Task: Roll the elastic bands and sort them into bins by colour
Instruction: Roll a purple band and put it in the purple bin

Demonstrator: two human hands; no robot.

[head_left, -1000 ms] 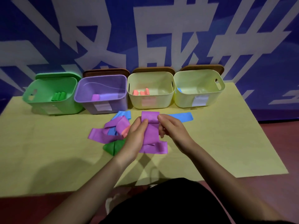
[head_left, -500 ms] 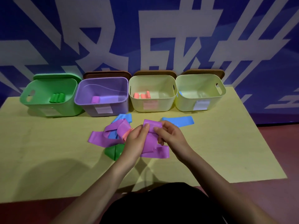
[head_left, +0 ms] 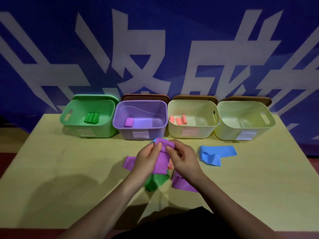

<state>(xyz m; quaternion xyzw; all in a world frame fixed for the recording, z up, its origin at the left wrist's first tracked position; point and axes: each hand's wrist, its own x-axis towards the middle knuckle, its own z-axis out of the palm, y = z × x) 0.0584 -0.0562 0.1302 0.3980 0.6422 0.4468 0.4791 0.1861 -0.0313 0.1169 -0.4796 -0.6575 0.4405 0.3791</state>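
Centre frame: purple band [head_left: 161,160] pinched at its rolled top edge by left hand [head_left: 148,158] and right hand [head_left: 183,158], both clenched on it, above the table [head_left: 69,169]. Four bins [head_left: 139,133] lined up behind, white labels unreadable. Big white characters across the blue backdrop [head_left: 155,40], cropped.

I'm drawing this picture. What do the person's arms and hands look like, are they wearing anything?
Both arms are bare up to the frame edge: no sleeves show. The left hand and right hand wear no gloves, and no rings, watch or bracelets are visible. Dark clothing shows at the bottom.
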